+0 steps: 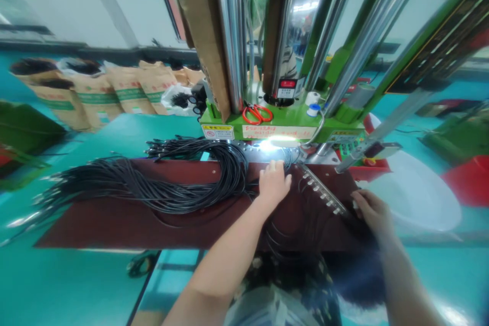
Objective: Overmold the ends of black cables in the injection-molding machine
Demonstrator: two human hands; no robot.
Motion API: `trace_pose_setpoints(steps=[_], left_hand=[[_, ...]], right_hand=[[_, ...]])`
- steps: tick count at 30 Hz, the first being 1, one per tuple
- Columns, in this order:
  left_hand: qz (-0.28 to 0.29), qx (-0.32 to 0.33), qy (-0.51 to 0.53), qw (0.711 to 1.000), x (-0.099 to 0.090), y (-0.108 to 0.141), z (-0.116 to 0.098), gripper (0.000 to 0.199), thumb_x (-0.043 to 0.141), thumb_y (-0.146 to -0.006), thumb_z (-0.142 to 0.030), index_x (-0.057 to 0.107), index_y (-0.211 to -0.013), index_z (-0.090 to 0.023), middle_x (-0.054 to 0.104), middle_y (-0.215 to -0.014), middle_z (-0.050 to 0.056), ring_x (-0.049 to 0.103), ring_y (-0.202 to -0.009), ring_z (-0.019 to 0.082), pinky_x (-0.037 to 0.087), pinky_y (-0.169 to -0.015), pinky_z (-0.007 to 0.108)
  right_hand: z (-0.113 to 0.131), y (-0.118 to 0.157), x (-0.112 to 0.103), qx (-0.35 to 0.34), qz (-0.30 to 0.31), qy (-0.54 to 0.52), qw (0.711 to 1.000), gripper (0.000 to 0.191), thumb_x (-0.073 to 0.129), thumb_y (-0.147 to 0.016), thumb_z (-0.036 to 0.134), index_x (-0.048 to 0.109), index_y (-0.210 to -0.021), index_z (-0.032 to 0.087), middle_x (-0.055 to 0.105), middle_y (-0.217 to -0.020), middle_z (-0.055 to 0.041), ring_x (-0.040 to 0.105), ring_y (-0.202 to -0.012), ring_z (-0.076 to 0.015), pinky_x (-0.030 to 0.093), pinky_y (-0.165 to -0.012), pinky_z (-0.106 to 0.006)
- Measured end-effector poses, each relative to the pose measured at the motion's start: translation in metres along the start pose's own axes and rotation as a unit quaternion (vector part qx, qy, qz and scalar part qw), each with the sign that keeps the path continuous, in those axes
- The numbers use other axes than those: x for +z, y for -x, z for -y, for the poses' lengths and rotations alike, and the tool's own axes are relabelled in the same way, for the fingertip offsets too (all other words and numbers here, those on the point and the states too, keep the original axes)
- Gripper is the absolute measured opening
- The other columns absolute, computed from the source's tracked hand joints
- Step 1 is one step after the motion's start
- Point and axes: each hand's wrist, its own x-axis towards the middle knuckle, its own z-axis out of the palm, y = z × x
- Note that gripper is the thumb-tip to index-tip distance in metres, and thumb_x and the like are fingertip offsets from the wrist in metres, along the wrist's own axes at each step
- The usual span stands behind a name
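Observation:
My left hand (274,181) is at the front of the green press, just below its bright lamp. Its fingers are curled, and what they hold is hidden. Beside it, thin cables (289,157) lie under the light. A narrow metal bar (324,191) with a row of small silver connectors slants across the brown board (229,234). At the bar's near end, my right hand (372,210) is closed, thumb and fingers pinched around that dark end. A thick bundle of black cables (183,191) loops over the board left of my left hand.
The green press (237,130) stands ahead with steel columns; red-handled scissors (257,113) and a blue-white spool (314,110) rest on its ledge. Paper sacks (132,89) line the left back. To the right are a big white basin (416,193) and a red bin (468,178).

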Motion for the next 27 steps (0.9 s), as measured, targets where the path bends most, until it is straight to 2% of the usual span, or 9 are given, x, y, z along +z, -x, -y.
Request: trace_pose_setpoints(steps=[13, 27], left_hand=[[0.003, 0.001, -0.005, 1.0, 0.0, 0.0, -0.0002, 0.034, 0.049, -0.081, -0.033, 0.043, -0.112, -0.02, 0.052, -0.106, 0.008, 0.05, -0.102, 0.023, 0.038, -0.081, 0.036], [-0.007, 0.01, -0.014, 1.0, 0.0015, 0.0004, 0.0001, 0.032, 0.049, -0.08, -0.032, 0.045, -0.11, -0.02, 0.052, -0.103, 0.008, 0.05, -0.099, 0.023, 0.038, -0.08, 0.036]], right_hand=[[-0.0068, -0.0014, -0.0009, -0.008, 0.011, 0.035, 0.999, 0.029, 0.048, -0.081, 0.047, 0.055, -0.079, 0.02, 0.047, -0.046, 0.0044, 0.045, -0.04, -0.0118, 0.035, -0.043, -0.024], [0.0, -0.0002, 0.0004, -0.003, 0.009, 0.025, 1.0, 0.027, 0.049, -0.079, 0.046, 0.054, -0.077, 0.02, 0.047, -0.047, 0.0039, 0.046, -0.04, -0.0122, 0.036, -0.041, -0.023]])
